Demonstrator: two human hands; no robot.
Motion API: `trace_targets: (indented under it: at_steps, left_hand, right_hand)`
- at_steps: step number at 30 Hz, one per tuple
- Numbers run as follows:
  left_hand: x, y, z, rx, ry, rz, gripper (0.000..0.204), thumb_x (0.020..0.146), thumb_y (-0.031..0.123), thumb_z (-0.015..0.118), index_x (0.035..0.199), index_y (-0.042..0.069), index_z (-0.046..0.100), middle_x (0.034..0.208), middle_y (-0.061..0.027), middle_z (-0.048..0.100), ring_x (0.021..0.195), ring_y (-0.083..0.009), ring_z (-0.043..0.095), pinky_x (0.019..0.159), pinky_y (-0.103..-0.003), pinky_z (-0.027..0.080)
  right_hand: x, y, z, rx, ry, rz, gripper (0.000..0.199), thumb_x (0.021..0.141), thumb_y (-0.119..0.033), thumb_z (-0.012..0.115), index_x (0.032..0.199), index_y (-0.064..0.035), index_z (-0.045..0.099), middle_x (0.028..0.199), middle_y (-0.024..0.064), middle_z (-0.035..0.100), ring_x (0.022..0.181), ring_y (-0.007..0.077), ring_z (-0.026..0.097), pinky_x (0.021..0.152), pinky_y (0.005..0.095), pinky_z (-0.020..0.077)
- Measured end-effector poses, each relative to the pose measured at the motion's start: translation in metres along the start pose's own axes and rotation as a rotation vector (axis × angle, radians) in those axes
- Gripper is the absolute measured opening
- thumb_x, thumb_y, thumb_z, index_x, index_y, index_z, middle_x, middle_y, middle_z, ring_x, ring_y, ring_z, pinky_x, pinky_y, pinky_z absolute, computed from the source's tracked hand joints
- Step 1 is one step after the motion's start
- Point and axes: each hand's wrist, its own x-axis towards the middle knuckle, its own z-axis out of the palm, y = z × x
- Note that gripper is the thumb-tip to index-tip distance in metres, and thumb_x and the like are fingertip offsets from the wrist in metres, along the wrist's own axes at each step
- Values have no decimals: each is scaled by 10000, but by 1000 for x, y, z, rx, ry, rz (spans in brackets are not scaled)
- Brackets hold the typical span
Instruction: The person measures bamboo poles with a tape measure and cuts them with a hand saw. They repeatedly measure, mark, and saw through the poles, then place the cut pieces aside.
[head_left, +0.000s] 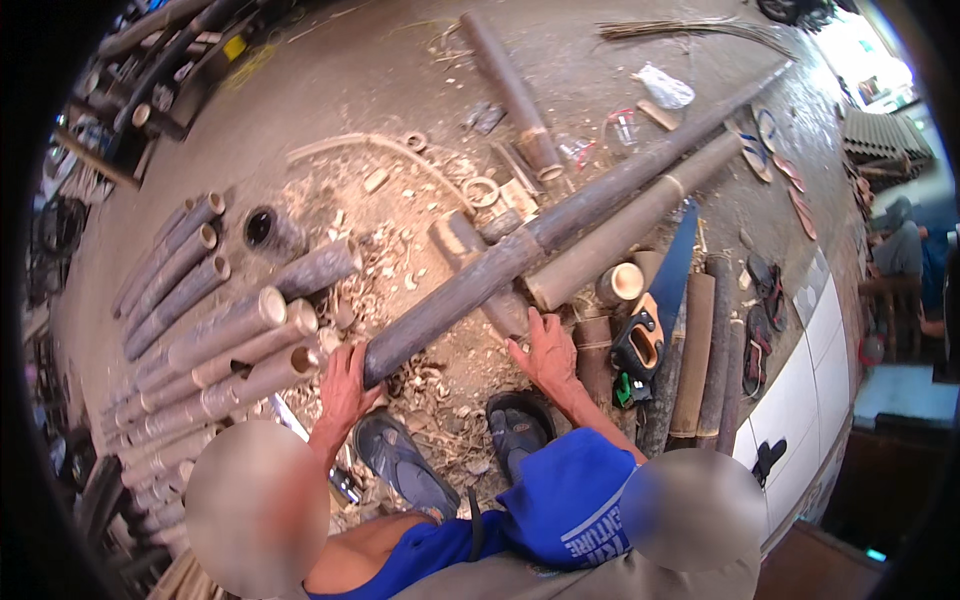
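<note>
A long dark bamboo pole slants from near my feet up to the far right. At its near end, my left hand is closed with the fingers along the side and the thumb by the cut end. A short thick bamboo piece lies crosswise under the pole, bearing it. My right hand holds the near end of that piece, thumb and fingers parted round it. Just right of this hand, a handsaw with a blue blade leans on cut bamboo lengths. A second, lighter bamboo pole lies alongside the long one.
Cut bamboo tubes are stacked at the left. Wood chips cover the floor around my sandalled feet. Another bamboo length lies farther off. Loose sandals and white tiles are at the right. A person is at the far right.
</note>
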Motion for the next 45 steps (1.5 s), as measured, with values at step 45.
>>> trace_targets:
  at_steps: [45]
  left_hand:
    - [135, 82, -3, -354, -172, -211, 870, 641, 370, 888, 1331, -2, 510, 1098, -309, 693, 1037, -458, 687, 902, -507, 544]
  right_hand:
    - [-57, 124, -96, -33, 408, 465, 795, 904, -175, 725, 1596, 1, 377, 1102, 291, 723, 904, 437, 741, 737, 500, 568]
